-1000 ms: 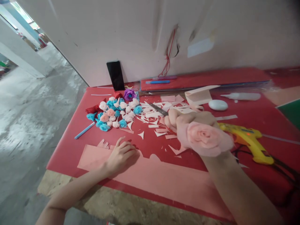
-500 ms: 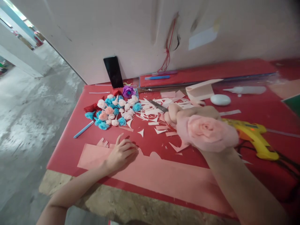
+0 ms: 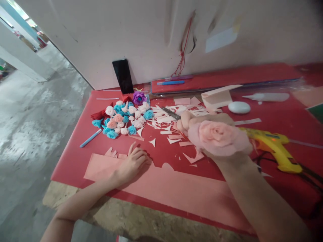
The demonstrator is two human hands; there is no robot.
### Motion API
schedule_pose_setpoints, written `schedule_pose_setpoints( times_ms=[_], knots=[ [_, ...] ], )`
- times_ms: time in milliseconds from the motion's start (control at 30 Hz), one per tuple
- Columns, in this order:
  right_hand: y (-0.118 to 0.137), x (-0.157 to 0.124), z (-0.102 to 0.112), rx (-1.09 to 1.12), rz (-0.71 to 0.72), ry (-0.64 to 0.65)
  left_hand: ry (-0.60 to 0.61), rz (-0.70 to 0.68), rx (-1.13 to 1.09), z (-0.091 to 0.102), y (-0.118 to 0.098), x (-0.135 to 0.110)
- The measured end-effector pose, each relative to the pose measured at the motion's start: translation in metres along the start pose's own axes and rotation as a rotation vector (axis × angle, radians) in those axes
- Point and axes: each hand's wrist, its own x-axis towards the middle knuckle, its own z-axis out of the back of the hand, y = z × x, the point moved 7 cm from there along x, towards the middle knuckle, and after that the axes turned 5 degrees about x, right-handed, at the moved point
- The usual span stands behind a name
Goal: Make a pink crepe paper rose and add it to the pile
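My right hand (image 3: 199, 123) is closed around a pair of scissors (image 3: 170, 113), whose blades point left over the pile of pale paper scraps (image 3: 166, 119). A large pink paper rose (image 3: 218, 136) sits over the back of that hand and the wrist. My left hand (image 3: 133, 162) lies palm down on the left part of a long pink paper strip (image 3: 181, 191) at the table's near edge, its fingers loosely curled. A cluster of small blue, white and pink paper roses (image 3: 123, 119) lies beyond it, with a purple rose (image 3: 138, 97) at the back.
The table (image 3: 75, 134) is covered in red. A yellow glue gun (image 3: 275, 146) lies right of my right hand. A black phone (image 3: 123, 76) leans on the wall. A blue pen (image 3: 90, 138), a white oval object (image 3: 239, 107) and a folded pink card (image 3: 217, 95) lie around.
Both hands stay almost where they were. My left hand has edged slightly along the pink strip, and the view has shifted a little.
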Motion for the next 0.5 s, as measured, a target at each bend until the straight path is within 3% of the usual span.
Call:
schedule_pose_setpoints(
  times_ms=[267,500],
  knots=[
    [0.0068,0.0038,-0.0035,-0.078,-0.006,-0.024,0.059,0.099,-0.025,0.0010,0.0098,-0.0007],
    [0.0050,0.0019,-0.0014,-0.071,0.028,-0.020,0.025,0.056,-0.085,0.0025,0.0059,0.0003]
  ],
)
